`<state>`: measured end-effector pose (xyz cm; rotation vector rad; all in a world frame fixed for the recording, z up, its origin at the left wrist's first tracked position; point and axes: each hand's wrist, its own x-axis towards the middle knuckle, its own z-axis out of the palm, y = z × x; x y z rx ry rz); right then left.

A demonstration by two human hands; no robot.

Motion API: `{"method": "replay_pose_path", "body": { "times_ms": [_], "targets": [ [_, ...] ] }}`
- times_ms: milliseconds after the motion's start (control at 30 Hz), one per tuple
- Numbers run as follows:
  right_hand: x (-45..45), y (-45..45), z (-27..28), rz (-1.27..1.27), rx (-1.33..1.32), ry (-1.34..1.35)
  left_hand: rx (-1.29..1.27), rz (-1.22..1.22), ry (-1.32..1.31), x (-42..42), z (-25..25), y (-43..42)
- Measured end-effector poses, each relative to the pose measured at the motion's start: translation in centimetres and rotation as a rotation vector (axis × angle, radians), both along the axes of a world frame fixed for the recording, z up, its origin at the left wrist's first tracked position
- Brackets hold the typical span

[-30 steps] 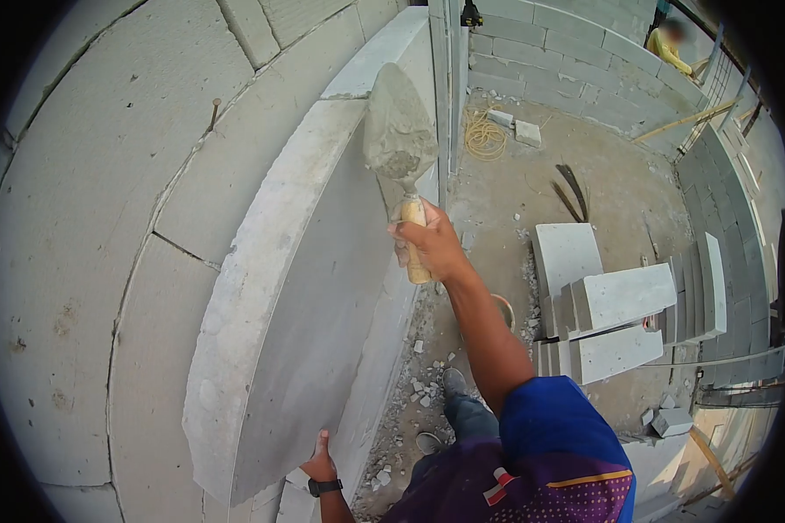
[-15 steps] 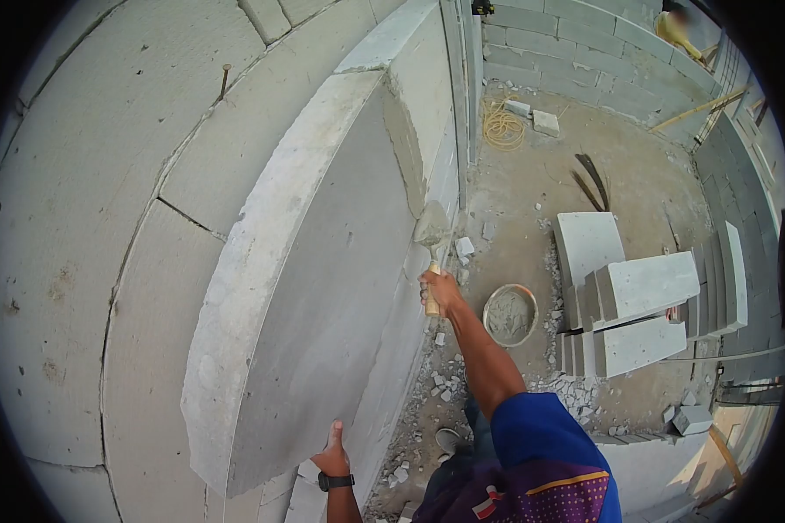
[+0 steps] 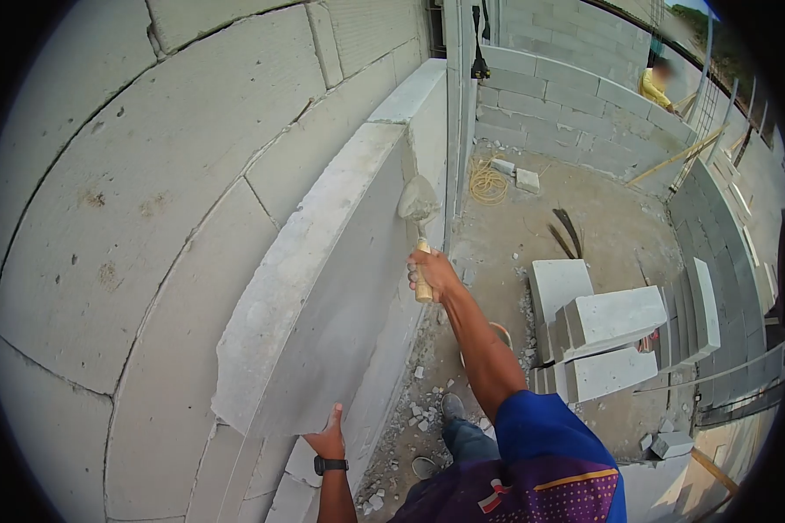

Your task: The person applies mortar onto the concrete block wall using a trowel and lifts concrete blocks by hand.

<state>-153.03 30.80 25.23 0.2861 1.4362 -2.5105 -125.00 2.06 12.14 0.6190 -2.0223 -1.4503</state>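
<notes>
- Wooden-handled trowel (image 3: 419,200): gripped in my right hand (image 3: 439,274), blade beyond the fist.
- Pale block (image 3: 336,301): left of that grip, long axis running back to my left hand (image 3: 328,442), hold unclear.

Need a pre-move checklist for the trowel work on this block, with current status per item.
1. Right hand closed round the trowel handle: ok.
2. Trowel blade at the joint by the far end of the grey block: ok.
3. Left hand at the block's near end: ok on position; how much it supports, cannot tell.
4. Mortar ready in the tub: cannot tell, the right forearm hides most of it.
5. Footing free of debris: not ok, rubble lies beside the shoes.
6. Other person away from the trowel: ok, over by the far low wall.
</notes>
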Motion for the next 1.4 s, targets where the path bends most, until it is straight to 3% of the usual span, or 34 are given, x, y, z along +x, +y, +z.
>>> {"method": "replay_pose_path", "body": {
  "times_ms": [300, 433, 533, 800, 933, 1000, 1067, 1100, 1200, 1300, 1400],
  "targets": [
    [-0.5, 1.0, 8.9, 0.111, -0.096, 0.226, -0.083, 0.016, 0.020, 0.2, 1.1, 0.4],
    [0.7, 1.3, 9.5, 0.054, -0.207, 0.345, -0.128, 0.019, -0.012, 0.5, 1.8, 0.6],
    [1.7, 3.0, 3.7, -0.006, -0.159, 0.311, -0.081, 0.004, 0.020, 0.4, 1.3, 0.4],
    [2.2, 2.6, -18.3, -0.161, 0.229, -0.077, -0.129, -0.022, -0.115, 1.2, -0.5, -0.8],
    [-2.1, 1.9, -26.0, -0.209, 0.339, -0.003, -0.211, 0.024, -0.205, 1.5, -0.1, -0.7],
    [-4.7, 1.0, -29.2, -0.332, 0.589, 0.096, -0.256, 0.035, -0.262, 1.5, 1.0, 0.0],
    [-5.9, 0.6, -30.7, -0.387, 0.770, 0.113, -0.239, 0.034, -0.302, 1.8, 1.1, -0.3],
    [-5.6, 0.7, -29.5, -0.375, 0.825, 0.091, -0.217, 0.091, -0.371, 2.9, -1.6, -2.6],
    [-4.0, 0.7, -28.3, -0.263, 0.991, 0.061, -0.127, 0.173, -0.697, 1.7, 1.9, -0.5],
    [-1.9, 0.7, -27.3, -0.194, 1.094, 0.099, -0.179, 0.090, -0.365, 2.2, -0.7, -1.8],
    [-0.2, 0.4, -27.1, -0.178, 1.113, 0.154, -0.170, 0.121, -0.421, 2.5, -1.1, -2.2]
  ]
}}
